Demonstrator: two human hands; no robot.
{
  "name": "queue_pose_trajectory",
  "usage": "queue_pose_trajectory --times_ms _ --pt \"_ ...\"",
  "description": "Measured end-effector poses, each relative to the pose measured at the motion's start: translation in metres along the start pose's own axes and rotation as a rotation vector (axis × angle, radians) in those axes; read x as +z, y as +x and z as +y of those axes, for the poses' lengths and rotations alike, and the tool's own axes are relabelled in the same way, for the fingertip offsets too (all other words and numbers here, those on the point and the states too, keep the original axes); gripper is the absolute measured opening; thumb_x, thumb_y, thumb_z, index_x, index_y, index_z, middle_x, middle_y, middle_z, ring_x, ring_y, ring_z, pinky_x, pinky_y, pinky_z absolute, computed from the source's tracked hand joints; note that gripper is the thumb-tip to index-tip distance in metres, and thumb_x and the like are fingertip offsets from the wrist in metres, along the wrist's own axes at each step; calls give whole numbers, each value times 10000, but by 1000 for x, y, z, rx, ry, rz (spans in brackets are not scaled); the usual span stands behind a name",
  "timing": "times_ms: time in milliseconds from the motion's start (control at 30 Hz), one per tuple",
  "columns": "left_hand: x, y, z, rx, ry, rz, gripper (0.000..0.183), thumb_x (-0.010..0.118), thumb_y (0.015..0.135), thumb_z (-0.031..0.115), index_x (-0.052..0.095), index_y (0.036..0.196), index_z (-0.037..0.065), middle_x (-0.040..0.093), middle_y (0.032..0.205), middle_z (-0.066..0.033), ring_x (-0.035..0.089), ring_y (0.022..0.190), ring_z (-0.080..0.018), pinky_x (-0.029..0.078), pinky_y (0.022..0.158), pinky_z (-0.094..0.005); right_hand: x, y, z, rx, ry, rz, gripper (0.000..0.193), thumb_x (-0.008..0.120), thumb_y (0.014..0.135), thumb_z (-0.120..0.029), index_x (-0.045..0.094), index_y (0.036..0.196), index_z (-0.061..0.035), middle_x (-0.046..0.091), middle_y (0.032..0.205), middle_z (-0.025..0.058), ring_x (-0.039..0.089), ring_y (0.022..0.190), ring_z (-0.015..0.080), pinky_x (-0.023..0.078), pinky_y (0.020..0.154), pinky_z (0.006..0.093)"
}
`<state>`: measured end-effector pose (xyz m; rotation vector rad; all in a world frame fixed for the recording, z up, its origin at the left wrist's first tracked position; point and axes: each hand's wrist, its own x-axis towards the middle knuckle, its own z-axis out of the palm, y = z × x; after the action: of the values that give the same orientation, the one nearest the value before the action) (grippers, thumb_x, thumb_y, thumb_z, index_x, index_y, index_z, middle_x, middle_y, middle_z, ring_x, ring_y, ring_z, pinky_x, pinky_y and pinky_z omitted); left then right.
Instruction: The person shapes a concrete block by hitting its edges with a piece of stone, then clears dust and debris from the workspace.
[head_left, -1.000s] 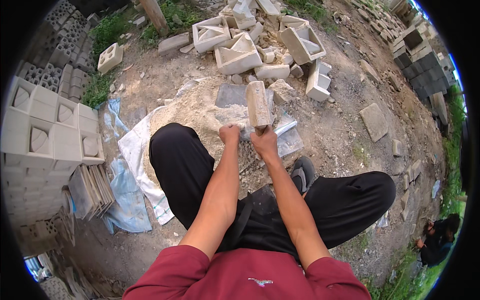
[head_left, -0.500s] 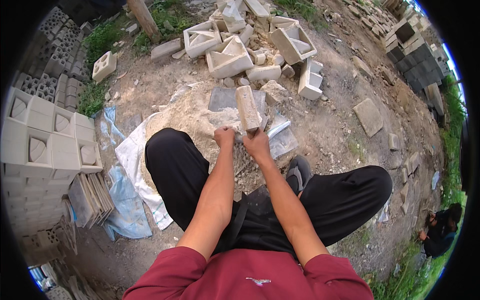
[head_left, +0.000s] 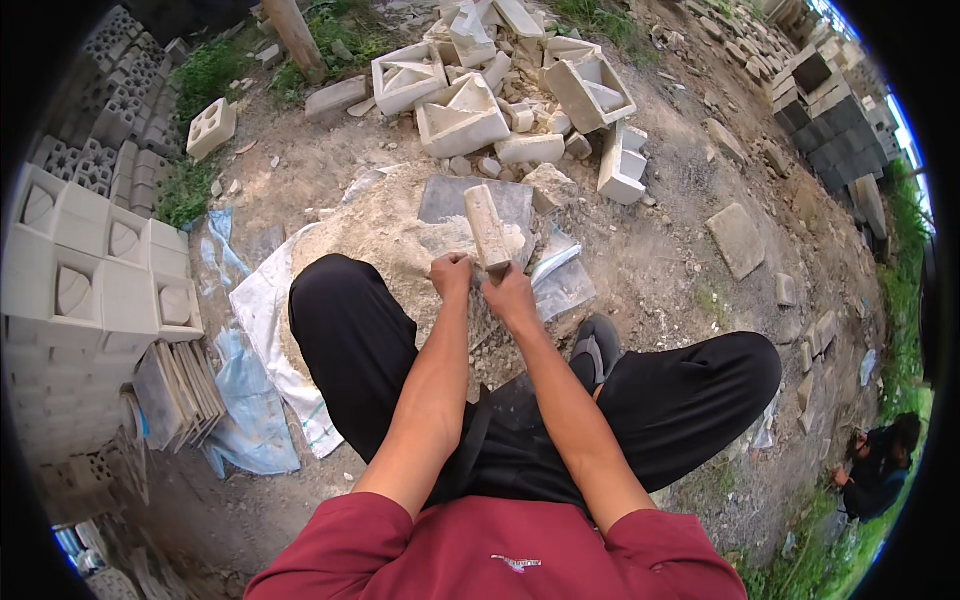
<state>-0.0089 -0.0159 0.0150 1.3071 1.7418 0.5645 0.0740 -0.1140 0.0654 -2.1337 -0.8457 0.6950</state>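
My right hand (head_left: 511, 298) is closed around the near end of a long, dust-coated block-shaped mallet (head_left: 486, 226). The mallet points away from me, its far part over a flat grey slab (head_left: 447, 197). Crushed pale grit (head_left: 448, 236) covers part of that slab. Just left of the mallet, my left hand (head_left: 452, 273) is a closed fist at the slab's near edge, beside the grit; anything inside its fingers is hidden. A mound of pale powder (head_left: 355, 235) spreads left of the slab, over a white sack (head_left: 272, 297).
Broken cream blocks (head_left: 462, 118) lie heaped beyond the slab. Stacked pale blocks (head_left: 80, 270) rise at the left, near leaning boards (head_left: 178, 395) and a blue sheet (head_left: 247, 410). Clear plastic (head_left: 560, 275) lies right of the slab. Another person (head_left: 880, 465) sits far right.
The mallet has come down toward the slab and lies lower, with my right hand shifted slightly. My left hand stays in nearly the same place.
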Motion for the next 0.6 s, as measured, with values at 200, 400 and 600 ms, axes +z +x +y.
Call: queue_pose_trajectory --times_ms 200,400,600 --pt "-2 4 -8 33 -46 40 210 731 738 222 770 888 79 723 797 -148 708 735 -250 541 722 -360 -4 5 2 34 -20 -123 482 675 721 -277 612 1014 101 641 966 339 627 974 449 510 845 470" --pt "-5 7 -15 27 -48 74 244 723 741 256 766 897 72 724 789 -144 701 724 -258 537 715 -355 8 -4 -14 -41 -7 -77 555 688 736 -272 533 1125 93 641 995 327 611 989 474 499 873 479" --pt "6 0 -17 140 -44 24 251 670 736 234 756 897 61 708 813 -186 701 762 -312 537 729 -376 8 -6 7 46 -103 -88 537 689 738 -277 538 1106 83 648 995 313 617 974 470 501 862 483"
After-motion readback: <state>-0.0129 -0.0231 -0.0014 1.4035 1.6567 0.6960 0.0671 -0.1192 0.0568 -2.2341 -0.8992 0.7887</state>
